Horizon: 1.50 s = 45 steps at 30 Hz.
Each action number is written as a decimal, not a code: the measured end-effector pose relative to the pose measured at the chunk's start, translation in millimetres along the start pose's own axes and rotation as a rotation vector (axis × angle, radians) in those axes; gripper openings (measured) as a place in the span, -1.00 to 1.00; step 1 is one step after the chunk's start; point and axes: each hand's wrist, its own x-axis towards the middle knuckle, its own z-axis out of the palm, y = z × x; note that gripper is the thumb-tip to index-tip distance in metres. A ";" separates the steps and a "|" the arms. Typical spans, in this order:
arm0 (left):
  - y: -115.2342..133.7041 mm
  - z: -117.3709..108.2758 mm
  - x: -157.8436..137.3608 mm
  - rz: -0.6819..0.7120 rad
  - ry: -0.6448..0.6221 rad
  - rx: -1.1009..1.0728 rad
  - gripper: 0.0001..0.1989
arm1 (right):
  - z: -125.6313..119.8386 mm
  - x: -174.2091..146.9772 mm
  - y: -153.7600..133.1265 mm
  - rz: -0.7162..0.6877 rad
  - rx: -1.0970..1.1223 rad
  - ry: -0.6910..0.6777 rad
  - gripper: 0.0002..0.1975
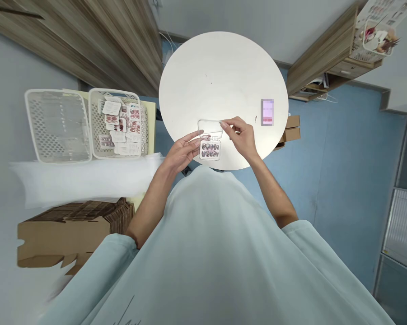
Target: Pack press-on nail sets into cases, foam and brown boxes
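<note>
A small clear plastic case [210,156] stands open by the near edge of the round white table. Two rows of glossy purplish press-on nails [210,147] lie in its lower half. Its transparent lid [210,123] is raised on the far side. My left hand [183,152] grips the case at its left edge, fingers reaching toward the hinge. Thumb and forefinger of my right hand [241,135] pinch the lid's upper right corner.
A phone with a blurred screen [267,112] lies on the white table [223,58] at right. To the left are a basket [91,131] of packaged nail sets, another white basket [30,131], white wrapping sheets [88,183] and flattened cardboard boxes [64,234]. Wooden cabinets flank the table.
</note>
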 end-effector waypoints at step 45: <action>-0.8 -11.2 -51.5 0.038 0.235 0.416 -0.05 | 37.6 -51.9 -1.3 0.537 0.447 -0.261 -0.32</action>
